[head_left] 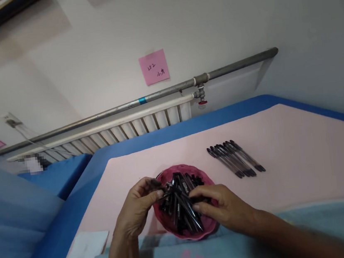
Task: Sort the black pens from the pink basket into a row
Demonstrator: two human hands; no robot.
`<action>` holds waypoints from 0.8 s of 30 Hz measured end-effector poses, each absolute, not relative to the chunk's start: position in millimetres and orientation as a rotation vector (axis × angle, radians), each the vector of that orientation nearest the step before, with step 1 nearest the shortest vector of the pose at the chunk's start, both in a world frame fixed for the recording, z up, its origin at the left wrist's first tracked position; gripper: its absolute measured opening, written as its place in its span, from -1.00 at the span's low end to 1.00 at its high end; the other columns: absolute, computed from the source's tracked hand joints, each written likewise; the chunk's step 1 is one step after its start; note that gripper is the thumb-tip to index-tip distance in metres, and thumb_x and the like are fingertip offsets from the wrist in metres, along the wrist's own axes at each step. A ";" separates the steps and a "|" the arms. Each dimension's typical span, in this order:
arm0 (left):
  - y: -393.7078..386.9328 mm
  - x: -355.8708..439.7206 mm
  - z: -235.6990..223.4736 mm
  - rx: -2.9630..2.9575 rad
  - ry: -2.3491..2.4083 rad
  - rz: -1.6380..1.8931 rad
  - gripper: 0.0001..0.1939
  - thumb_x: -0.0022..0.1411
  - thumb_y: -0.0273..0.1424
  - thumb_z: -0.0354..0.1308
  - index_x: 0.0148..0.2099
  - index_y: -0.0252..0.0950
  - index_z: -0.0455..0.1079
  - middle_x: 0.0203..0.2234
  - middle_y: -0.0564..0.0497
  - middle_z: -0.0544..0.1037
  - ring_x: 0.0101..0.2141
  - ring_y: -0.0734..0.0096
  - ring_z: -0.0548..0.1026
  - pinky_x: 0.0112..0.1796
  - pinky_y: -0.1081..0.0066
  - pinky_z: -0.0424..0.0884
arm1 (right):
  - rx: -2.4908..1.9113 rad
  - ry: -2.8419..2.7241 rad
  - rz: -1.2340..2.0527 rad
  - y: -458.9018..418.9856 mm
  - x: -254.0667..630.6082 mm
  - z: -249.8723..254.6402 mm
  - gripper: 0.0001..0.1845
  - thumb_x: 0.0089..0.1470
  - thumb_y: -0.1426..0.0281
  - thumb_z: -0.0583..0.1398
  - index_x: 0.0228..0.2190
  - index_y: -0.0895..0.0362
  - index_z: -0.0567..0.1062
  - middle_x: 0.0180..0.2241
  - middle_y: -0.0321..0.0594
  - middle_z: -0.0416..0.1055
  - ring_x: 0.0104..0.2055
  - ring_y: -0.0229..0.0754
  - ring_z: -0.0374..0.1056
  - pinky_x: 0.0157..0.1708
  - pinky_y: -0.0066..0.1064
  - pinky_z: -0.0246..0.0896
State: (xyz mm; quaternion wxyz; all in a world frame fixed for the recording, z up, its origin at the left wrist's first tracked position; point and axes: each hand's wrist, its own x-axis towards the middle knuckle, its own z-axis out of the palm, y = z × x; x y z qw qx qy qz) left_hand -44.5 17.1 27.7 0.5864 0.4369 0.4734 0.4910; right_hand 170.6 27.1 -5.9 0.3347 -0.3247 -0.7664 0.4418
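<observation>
A dark red bowl [174, 229] sits on the pink sheet near me, filled with several black pens [181, 203]. My left hand [138, 210] is at the bowl's left rim, fingers pinched on a pen part [163, 188]. Over the bowl's right side, my right hand [224, 208] has its fingers curled around a pen in the pile. To the right, a neat row of several black pens [235, 159] lies side by side on the sheet.
The pink sheet [303, 154] covers a blue table [166, 136]. A white paper [82, 253] lies at the front left. A light blue towel [327, 218] runs along the near edge. Behind are a radiator [122, 131], a pipe and a pink wall note [153, 67].
</observation>
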 end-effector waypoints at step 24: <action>31.1 -30.4 18.7 0.449 1.082 1.384 -0.95 0.00 -0.56 0.17 -0.42 -0.36 0.36 -0.51 0.01 0.54 -0.46 0.47 0.51 -0.36 0.45 0.45 | -1.006 -2.035 1.036 23.7 166.1 -10.4 -0.88 -0.02 0.47 0.11 -0.37 0.10 0.43 -0.43 -0.32 0.40 -0.38 -0.26 0.30 -0.38 -0.44 0.16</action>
